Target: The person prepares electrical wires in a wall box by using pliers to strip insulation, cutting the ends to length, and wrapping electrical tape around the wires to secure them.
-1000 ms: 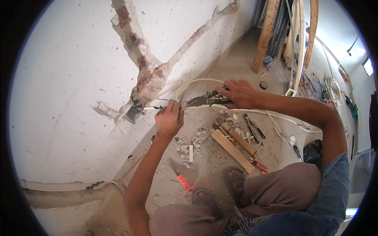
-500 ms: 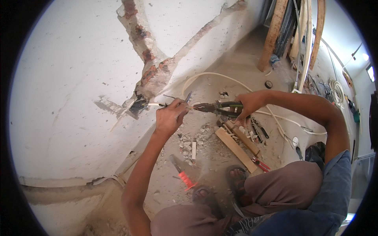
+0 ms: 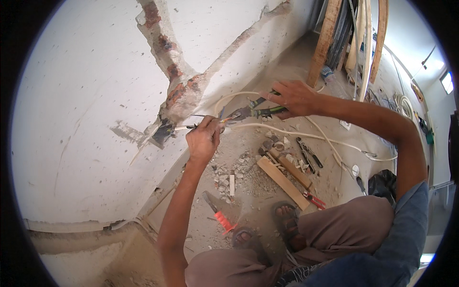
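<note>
Beside the chipped wall [image 3: 95,71], grey-headed pliers [image 3: 244,113], green-and-black handles [image 3: 268,111] spread

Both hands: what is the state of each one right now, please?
Left hand: closed, pinching electrical wires.
Right hand: holding green-and-black pliers, their handles spread apart.

the dusty floor [image 3: 258,213] carries broken rubble [image 3: 239,173], a short white strip [image 3: 232,185], and a pale plank [image 3: 283,183] beside a browner wood block [image 3: 292,170]. near these lie dark-handled pliers [image 3: 308,155], a red-handled tool [image 3: 314,201], an orange-handled blade [image 3: 222,221], white cable [image 3: 291,132] and a black bag [image 3: 382,184].
</note>
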`<state>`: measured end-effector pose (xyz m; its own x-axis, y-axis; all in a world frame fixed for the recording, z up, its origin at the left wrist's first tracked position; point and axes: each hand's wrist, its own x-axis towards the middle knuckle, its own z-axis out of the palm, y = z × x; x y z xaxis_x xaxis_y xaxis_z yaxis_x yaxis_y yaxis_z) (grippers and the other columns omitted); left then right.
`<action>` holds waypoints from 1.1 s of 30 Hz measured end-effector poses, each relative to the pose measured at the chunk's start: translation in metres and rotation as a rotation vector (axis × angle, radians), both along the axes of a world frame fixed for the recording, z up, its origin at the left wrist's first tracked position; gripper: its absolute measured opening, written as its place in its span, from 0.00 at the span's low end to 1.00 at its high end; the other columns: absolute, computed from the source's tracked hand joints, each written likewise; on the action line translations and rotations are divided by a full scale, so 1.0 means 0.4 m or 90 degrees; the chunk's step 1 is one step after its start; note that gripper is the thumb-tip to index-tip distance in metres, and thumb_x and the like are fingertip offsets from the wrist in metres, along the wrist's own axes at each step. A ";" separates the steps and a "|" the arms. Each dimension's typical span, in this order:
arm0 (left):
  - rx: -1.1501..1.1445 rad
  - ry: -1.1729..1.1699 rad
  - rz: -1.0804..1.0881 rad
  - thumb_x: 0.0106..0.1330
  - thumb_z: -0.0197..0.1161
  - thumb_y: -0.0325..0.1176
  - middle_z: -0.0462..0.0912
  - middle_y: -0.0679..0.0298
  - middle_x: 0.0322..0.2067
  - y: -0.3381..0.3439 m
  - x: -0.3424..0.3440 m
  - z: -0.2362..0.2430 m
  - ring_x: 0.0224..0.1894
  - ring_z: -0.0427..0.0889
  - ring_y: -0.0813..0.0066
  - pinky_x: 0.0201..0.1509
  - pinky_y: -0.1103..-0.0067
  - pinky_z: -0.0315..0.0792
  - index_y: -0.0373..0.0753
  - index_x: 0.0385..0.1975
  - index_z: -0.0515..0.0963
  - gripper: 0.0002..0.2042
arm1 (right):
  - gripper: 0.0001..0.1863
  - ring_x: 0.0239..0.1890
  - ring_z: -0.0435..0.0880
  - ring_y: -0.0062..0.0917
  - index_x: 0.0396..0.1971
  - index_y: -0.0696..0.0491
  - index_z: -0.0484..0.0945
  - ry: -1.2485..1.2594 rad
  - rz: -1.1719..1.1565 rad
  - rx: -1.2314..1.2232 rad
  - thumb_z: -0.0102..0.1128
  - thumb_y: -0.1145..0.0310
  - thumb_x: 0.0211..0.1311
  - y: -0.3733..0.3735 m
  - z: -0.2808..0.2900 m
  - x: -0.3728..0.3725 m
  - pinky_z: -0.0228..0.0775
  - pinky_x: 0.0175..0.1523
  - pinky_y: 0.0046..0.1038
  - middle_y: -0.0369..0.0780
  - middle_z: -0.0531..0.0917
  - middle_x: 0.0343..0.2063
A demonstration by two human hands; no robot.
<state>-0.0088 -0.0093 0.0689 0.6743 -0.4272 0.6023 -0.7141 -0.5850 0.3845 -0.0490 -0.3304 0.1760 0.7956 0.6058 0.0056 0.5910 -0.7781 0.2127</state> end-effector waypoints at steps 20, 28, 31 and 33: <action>0.035 -0.004 0.141 0.65 0.64 0.29 0.82 0.69 0.43 -0.015 -0.023 -0.043 0.32 0.85 0.61 0.32 0.68 0.79 0.43 0.44 0.81 0.09 | 0.18 0.38 0.83 0.23 0.47 0.56 0.76 0.583 -0.331 0.852 0.59 0.54 0.72 -0.117 -0.031 -0.254 0.76 0.38 0.26 0.39 0.81 0.32; -0.046 -0.006 0.196 0.65 0.66 0.29 0.82 0.70 0.44 -0.043 -0.054 -0.080 0.33 0.86 0.63 0.32 0.68 0.80 0.45 0.44 0.81 0.09 | 0.11 0.45 0.78 0.44 0.43 0.58 0.78 0.228 -0.150 0.368 0.60 0.69 0.65 0.004 0.020 -0.101 0.68 0.51 0.41 0.49 0.78 0.39; -0.063 -0.006 0.201 0.64 0.67 0.30 0.82 0.70 0.44 -0.043 -0.051 -0.096 0.34 0.86 0.64 0.32 0.69 0.80 0.45 0.44 0.82 0.09 | 0.11 0.46 0.78 0.46 0.44 0.58 0.79 0.171 -0.108 0.252 0.60 0.71 0.62 0.039 0.011 -0.097 0.69 0.50 0.43 0.50 0.78 0.41; -0.064 0.005 0.208 0.64 0.67 0.30 0.82 0.71 0.43 -0.045 -0.052 -0.101 0.33 0.86 0.64 0.32 0.69 0.80 0.46 0.43 0.83 0.09 | 0.12 0.45 0.78 0.47 0.44 0.58 0.79 0.177 -0.129 0.204 0.60 0.71 0.61 0.064 0.031 -0.107 0.69 0.50 0.44 0.50 0.78 0.40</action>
<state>-0.0298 -0.0274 0.0284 0.7703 -0.1258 0.6252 -0.4918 -0.7413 0.4568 -0.0917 -0.3049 0.1882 0.8958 0.4402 -0.0622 0.4206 -0.8844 -0.2022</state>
